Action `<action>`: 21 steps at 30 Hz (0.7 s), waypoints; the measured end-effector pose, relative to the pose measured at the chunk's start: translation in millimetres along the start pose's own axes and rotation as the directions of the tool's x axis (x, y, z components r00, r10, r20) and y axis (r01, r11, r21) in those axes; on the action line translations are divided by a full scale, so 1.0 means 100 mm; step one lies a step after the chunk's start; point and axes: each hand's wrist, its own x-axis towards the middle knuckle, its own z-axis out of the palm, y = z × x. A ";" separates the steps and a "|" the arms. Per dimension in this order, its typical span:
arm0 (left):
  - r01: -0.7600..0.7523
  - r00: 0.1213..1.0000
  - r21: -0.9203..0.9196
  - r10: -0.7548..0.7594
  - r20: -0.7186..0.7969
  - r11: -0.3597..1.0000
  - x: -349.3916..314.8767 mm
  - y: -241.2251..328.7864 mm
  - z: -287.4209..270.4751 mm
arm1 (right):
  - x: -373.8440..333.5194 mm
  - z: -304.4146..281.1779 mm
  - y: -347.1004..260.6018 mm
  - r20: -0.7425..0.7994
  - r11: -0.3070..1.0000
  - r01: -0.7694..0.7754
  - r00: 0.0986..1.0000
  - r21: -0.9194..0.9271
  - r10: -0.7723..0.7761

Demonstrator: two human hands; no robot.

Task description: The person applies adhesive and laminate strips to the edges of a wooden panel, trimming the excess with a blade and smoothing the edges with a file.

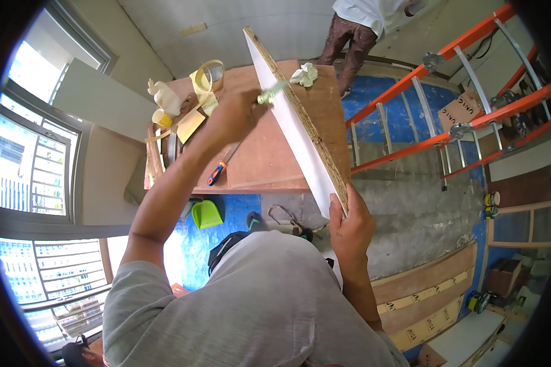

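Left hand [242, 113] closed round pale green tool [278, 90] near raw edge [308, 125] of white board [305, 148]; right hand [353, 223] pinches board's near end, board slanting across counter [257, 162]. Step likely edge work; next stroke calls for steady board, tool kept along edge.

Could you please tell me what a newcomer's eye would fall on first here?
Probably the long white board with a rough brown particleboard edge, slanting across the reddish-brown wooden table, its near end in the right hand. Then perhaps the orange ladder with metal rungs at the right, and the green plastic dustpan on the blue floor covering.
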 end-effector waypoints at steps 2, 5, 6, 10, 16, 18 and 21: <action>0.146 0.989 0.019 -0.147 0.031 0.989 0.26 0.05 -0.18 | -0.03 -0.02 -0.01 0.010 1.000 0.000 1.000 -0.011 0.000; 0.183 0.983 0.057 -0.184 0.013 0.981 0.47 -0.22 -0.16 | -0.04 -0.02 -0.05 0.024 1.000 0.020 1.000 -0.022 -0.019; 0.183 0.982 0.059 -0.185 0.027 0.981 0.48 -0.21 -0.14 | -0.04 -0.01 -0.04 0.020 0.999 0.023 1.000 -0.025 -0.022; 0.142 0.987 0.071 -0.147 0.068 0.987 0.30 -0.12 -0.05 | -0.05 0.02 -0.01 0.001 0.999 0.022 1.000 -0.030 -0.022; 0.107 0.993 0.070 -0.110 0.036 0.992 0.33 -0.12 -0.06 | -0.03 -0.02 -0.03 0.013 0.999 0.032 0.999 -0.030 -0.032; 0.189 0.982 0.098 -0.191 0.007 0.977 0.48 -0.18 -0.12 | -0.06 -0.02 -0.05 0.018 0.999 0.039 0.999 -0.038 -0.038; 0.207 0.978 0.076 -0.209 0.013 0.975 0.38 -0.04 -0.10 | -0.06 0.01 -0.04 0.002 0.998 0.044 0.999 -0.044 -0.044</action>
